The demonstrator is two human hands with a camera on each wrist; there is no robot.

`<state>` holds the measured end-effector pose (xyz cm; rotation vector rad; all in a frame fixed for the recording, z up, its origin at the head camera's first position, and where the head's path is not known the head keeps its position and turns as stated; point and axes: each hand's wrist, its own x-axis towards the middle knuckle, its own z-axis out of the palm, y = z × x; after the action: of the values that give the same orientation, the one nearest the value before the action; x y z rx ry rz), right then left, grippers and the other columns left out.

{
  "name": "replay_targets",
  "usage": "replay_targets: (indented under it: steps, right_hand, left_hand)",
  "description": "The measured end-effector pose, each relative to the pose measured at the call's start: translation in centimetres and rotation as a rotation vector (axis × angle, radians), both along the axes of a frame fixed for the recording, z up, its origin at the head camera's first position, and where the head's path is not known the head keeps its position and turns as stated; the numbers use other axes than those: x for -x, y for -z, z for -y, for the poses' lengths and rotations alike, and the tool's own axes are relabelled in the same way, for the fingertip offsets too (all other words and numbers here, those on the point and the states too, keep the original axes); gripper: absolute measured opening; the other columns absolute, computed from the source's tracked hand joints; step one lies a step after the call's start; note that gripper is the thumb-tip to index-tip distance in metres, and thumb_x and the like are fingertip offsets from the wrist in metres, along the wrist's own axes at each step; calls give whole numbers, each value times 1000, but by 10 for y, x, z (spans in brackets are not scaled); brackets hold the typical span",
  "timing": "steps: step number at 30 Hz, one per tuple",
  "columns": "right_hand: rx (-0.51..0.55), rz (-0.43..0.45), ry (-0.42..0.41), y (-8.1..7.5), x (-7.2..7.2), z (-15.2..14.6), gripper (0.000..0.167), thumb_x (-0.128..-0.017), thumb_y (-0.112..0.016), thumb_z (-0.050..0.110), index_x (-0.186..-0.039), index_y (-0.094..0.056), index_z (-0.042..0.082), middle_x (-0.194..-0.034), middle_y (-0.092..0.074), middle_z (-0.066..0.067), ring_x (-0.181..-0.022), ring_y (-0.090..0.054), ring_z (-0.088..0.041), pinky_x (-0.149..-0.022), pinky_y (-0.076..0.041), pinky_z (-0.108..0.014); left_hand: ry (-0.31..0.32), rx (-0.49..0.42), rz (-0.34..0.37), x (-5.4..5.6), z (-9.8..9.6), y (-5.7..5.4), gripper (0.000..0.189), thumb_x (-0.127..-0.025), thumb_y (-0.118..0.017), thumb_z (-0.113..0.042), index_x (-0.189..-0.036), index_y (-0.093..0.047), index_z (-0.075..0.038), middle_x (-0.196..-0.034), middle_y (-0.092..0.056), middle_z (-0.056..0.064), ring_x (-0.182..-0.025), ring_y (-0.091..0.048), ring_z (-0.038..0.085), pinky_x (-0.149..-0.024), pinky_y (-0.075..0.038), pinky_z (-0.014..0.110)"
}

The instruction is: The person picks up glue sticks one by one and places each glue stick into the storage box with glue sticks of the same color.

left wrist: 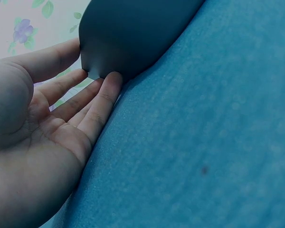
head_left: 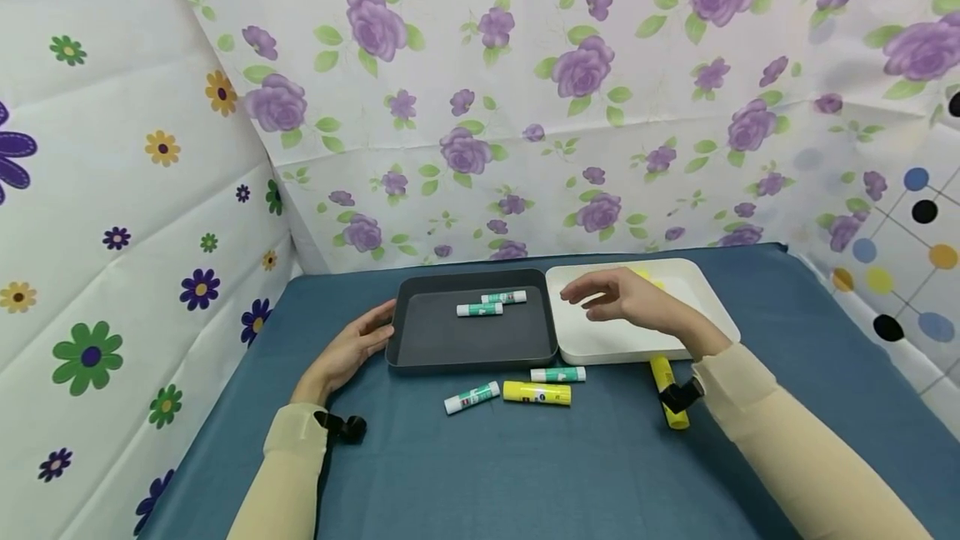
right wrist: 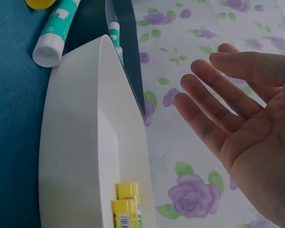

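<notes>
My left hand (head_left: 348, 352) rests against the left side of the dark grey tray (head_left: 442, 344), its fingertips at the outer wall in the left wrist view. Two green-and-white glue sticks (head_left: 480, 309) lie inside that tray. Above the white tray (head_left: 607, 342), my right hand (head_left: 628, 300) hovers with loosely bent fingers and nothing in it. Two yellow glue sticks (right wrist: 125, 213) show inside the white tray in the right wrist view; in the head view the right hand mostly hides them.
In front of the trays lie two green glue sticks (head_left: 472, 397) and a yellow one (head_left: 537, 392). Another yellow glue stick (head_left: 663, 375) lies before the white tray, partly behind the right wrist camera (head_left: 681, 396). Flowered sheets (head_left: 420, 107) border the blue-covered table (head_left: 480, 482).
</notes>
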<state>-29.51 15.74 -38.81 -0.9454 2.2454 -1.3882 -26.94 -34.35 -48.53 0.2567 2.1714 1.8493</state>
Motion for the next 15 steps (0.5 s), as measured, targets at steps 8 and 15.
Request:
replay_targets:
  steps: [8,15]
  right_hand:
    - [-11,-44,6,4,-24,-25,38,-102,-68,9,-139,-65,5,-137,-63,-21,-127,-57,-48,-98,-58,-30]
    - [-2,-74,30,12,-38,-44,36,-103,-66,6,-138,-64,1,-136,-62,-26,-123,-62,-37,-94,-59,-28]
  left_hand:
    - [2,-1,7,0,0,0,66,-111,-54,-21,-168,-21,-17,-171,-19,15,-156,-20,38,-127,-21,59]
    - [3,-4,-1,0,1,-1,65,-111,-55,-21,-168,-23,-17,-171,-19,15,-156,-20,38,-127,-21,59]
